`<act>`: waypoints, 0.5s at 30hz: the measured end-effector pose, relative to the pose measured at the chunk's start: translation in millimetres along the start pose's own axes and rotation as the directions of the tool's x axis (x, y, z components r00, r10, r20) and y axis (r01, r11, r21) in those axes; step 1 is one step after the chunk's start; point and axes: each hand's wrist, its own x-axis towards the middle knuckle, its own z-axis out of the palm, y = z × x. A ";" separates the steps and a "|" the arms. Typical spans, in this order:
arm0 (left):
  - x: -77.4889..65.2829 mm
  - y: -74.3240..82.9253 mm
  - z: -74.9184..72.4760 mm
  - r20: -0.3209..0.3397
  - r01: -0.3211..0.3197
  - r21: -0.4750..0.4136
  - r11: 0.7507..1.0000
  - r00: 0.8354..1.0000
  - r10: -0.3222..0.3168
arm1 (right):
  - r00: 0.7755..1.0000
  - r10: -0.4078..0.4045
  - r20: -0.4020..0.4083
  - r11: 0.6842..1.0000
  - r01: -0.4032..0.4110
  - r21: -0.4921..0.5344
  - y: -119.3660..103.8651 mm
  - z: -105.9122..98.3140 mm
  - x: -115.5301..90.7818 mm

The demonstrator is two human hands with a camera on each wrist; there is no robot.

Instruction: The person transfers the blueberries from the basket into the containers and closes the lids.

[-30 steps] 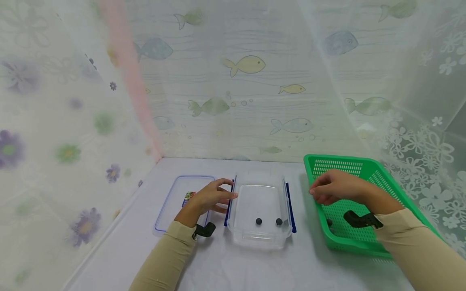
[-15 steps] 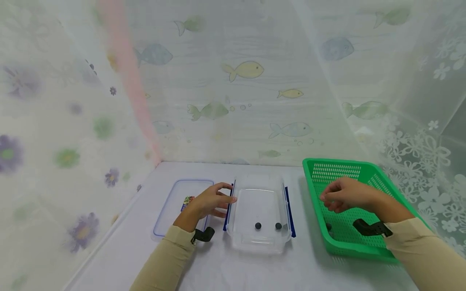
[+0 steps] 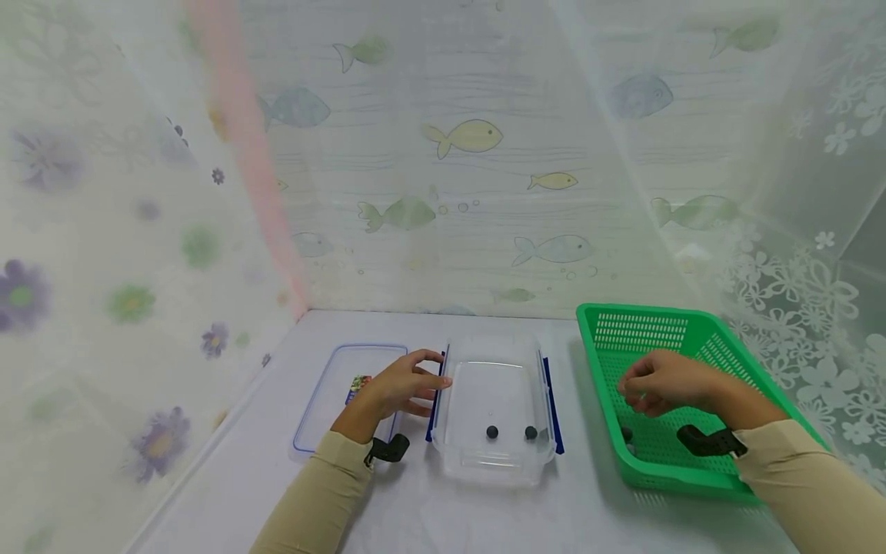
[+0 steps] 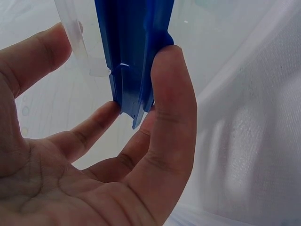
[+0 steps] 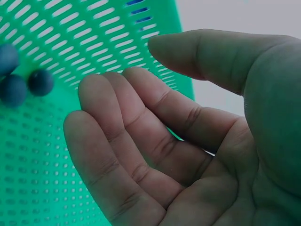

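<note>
My left hand (image 3: 401, 388) grips the left side of a clear plastic food container (image 3: 491, 396), its thumb at the rim. In the left wrist view its fingers curl against the blue side latch (image 4: 134, 56), which hangs folded down. Two small dark balls, a left one (image 3: 492, 432) and a right one (image 3: 531, 432), lie on the container's floor near its front. My right hand (image 3: 667, 382) hovers over the green basket (image 3: 623, 469), fingers loosely bent and holding nothing. Several dark balls (image 5: 41, 82) lie in the basket, left of the fingers in the right wrist view.
A clear lid (image 3: 325, 392) with a blue edge lies left of the container, partly behind my left hand. Everything stands on a white-covered table (image 3: 526, 523). A curtain (image 3: 443, 254) printed with fish rises along the table's back edge.
My right hand has moved right, from the basket's left rim to over its inside. My left hand keeps its place on the container, and the two balls there have not moved.
</note>
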 end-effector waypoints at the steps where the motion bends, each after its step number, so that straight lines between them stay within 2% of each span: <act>1: 0.1 -0.2 0.0 0.001 0.000 0.001 1.000 1.000 0.000 | 1.000 0.000 0.004 1.000 0.000 -0.003 1.9 0.1 0.3; 15: 2.3 -1.4 -0.1 -0.008 0.009 0.009 1.000 1.000 -0.009 | 0.998 0.024 0.059 0.999 -0.026 0.041 22.6 6.8 10.5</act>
